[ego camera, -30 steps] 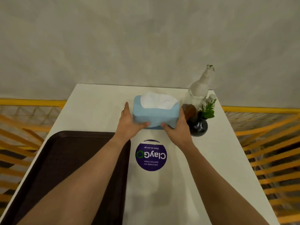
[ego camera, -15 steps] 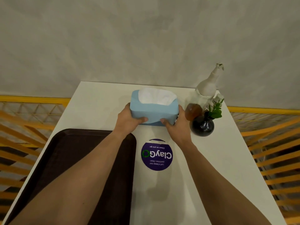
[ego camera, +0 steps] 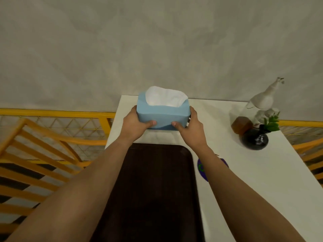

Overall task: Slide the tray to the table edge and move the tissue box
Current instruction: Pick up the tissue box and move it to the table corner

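At the far left corner of the worktop: the tissue box [ego camera: 162, 112] was held between both hands, above or just on the surface; contact with the top could not be told.
Tissue box: blue, soft-sided, a white tissue [ego camera: 166, 98] was seen standing out of its top opening.
Left hand [ego camera: 135, 124]: closed against the box's left end, thumb laid along the near face.
Right hand [ego camera: 190, 125]: closed against the right end, thumb likewise pressed on the near face.
Grip advice: even pressure from both sides was judged best, since the soft walls could buckle under a hard squeeze.
Set-down advice: the box should be lowered level and kept back from the worktop's [ego camera: 244, 172] left edge, which lay close by.
Tray [ego camera: 153, 189]: dark brown, it lay just nearer than the box along the left side, seemingly already placed.
Sticker [ego camera: 202, 169]: purple, partly hidden by the right forearm.
Vase [ego camera: 255, 140] and spray bottle [ego camera: 262, 100]: well apart at the right, and so clear of the path.
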### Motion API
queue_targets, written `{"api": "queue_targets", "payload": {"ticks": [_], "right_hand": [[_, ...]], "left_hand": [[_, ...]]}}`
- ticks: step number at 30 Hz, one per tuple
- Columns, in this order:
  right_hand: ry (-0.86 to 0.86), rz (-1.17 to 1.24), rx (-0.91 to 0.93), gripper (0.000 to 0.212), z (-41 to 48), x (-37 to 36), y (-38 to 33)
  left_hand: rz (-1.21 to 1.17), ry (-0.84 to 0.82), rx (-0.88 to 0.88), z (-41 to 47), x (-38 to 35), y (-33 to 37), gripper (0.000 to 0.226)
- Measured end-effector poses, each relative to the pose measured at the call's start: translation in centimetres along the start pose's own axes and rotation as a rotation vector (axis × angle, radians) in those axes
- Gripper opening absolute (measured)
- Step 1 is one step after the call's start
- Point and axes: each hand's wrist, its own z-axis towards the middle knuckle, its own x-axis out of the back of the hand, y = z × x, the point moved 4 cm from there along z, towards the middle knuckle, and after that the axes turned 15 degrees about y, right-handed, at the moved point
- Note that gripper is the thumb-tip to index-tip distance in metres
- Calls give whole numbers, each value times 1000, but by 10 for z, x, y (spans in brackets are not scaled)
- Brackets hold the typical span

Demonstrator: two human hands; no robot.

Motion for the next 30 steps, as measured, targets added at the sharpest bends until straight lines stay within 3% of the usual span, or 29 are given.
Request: {"api": "queue_targets", "payload": {"ticks": [13, 30], "right_hand": [[6, -41, 1, 82, -18, -91, -37], [-19, -53, -36, 82, 48, -143, 7]], "left_hand": [[-35, 9, 8, 48, 77, -50, 77], [-37, -25, 4, 126, 28, -83, 90]]}}
